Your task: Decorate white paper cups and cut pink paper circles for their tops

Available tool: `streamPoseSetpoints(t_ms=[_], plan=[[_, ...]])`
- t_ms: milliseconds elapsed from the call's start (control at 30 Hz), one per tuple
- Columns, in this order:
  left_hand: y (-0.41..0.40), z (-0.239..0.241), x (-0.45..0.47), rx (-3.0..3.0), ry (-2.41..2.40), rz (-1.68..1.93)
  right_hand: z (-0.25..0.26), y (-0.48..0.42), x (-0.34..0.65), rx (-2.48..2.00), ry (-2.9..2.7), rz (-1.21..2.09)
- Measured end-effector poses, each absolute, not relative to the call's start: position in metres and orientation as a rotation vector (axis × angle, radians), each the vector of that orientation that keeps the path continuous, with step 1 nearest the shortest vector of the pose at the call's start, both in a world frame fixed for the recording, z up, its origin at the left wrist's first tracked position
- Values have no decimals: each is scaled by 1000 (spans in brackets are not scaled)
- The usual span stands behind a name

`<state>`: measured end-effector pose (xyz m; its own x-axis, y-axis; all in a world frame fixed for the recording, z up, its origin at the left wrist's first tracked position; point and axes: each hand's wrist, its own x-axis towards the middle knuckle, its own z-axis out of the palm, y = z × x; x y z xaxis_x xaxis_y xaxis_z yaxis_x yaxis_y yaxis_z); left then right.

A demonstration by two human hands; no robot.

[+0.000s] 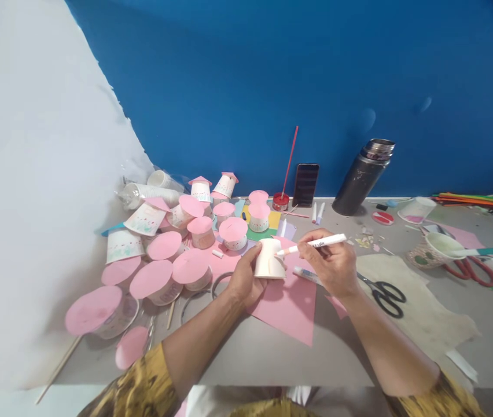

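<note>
My left hand (246, 277) is closed around a plain white paper cup (269, 260), held upside down with its wide rim at the bottom. In my right hand (331, 263) is a white marker (316, 244) with "acrylic" lettering partly showing. Its pale orange tip points left and meets or nearly meets the cup's side; I cannot tell whether it touches. Below both hands lies a sheet of pink paper (292, 315). A capped marker (307, 274) rests under my right hand.
Paper cups with pink paper discs (151, 279) crowd the left. Black-handled scissors (389, 298) lie on a cloth (429, 307) at right. A dark flask (361, 182), a phone (306, 184) and a red tin (280, 202) stand at the back wall. A spotted cup (426, 252) is farther right.
</note>
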<state>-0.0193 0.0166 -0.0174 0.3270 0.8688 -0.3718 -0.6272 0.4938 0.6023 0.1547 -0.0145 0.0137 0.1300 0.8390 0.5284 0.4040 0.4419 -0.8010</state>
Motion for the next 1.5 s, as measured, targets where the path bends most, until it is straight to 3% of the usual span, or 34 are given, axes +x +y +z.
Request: streamPoseSetpoints(t_ms=[1500], plan=[[18,-25,-20,337,677,1028,12,-16,153,-1084,-1570,258]])
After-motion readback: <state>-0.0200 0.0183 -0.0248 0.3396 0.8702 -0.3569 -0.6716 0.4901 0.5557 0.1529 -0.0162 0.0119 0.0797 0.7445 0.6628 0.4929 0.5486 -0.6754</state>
